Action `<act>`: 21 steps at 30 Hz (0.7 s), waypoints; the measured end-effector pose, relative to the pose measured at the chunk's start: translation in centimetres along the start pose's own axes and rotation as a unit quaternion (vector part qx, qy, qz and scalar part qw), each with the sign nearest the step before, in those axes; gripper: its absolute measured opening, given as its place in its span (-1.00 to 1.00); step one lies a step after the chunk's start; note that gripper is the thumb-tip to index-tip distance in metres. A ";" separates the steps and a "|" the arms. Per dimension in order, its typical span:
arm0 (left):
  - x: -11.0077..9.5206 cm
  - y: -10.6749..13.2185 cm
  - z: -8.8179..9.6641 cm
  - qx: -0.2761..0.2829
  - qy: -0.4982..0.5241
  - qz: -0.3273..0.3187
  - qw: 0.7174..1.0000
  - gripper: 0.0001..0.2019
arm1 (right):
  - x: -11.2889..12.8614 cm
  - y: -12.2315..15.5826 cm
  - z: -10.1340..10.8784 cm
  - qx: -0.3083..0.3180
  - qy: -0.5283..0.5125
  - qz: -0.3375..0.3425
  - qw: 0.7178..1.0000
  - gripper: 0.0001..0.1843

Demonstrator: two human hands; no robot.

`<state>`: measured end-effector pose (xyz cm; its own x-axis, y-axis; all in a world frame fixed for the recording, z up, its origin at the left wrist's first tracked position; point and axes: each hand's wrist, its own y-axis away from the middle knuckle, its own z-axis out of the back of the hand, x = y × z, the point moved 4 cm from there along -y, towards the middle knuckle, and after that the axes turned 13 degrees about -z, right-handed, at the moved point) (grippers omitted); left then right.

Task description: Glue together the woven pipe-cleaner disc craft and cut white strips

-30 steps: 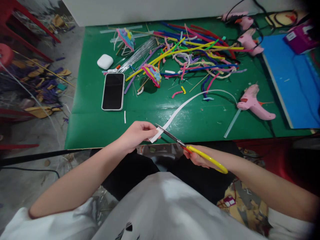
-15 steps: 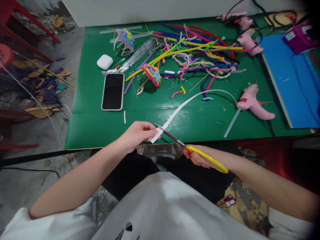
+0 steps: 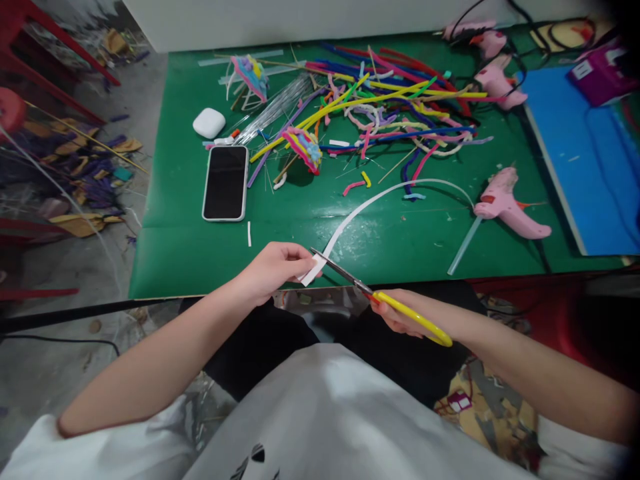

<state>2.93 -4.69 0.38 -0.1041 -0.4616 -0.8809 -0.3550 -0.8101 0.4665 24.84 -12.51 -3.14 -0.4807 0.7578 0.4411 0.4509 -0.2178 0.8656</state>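
My left hand (image 3: 280, 268) pinches one end of a long white strip (image 3: 351, 217) at the table's front edge. From there the strip arcs up and right towards a pink glue gun (image 3: 510, 205). My right hand (image 3: 397, 312) grips scissors (image 3: 413, 317) with yellow handles. Their blades lie across the strip just right of my left fingers, and the strip still appears joined there. A short white piece (image 3: 249, 234) rests on the table to the left.
On the green table (image 3: 180, 260) are a phone (image 3: 225, 183), a white earbud case (image 3: 209, 123), a heap of coloured pipe cleaners (image 3: 390, 93) and two small colourful umbrella-like crafts, one being the nearer craft (image 3: 304, 149). A blue board (image 3: 580, 167) lies at the right.
The scissors' handles have shifted very slightly left, and the blades seem a little more closed over the strip. My left hand keeps its place.
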 end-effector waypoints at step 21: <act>-3.0 -3.3 -0.2 -0.138 0.032 -0.167 0.976 -0.73 | 9.9 0.9 7.3 -0.610 0.447 0.206 0.621 -0.56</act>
<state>4.61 -0.73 1.50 0.0371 -0.1689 -0.9849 -0.0948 -0.9818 0.1648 25.93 -0.71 0.30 -0.9851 -0.0424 0.1668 0.0312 -0.9971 -0.0697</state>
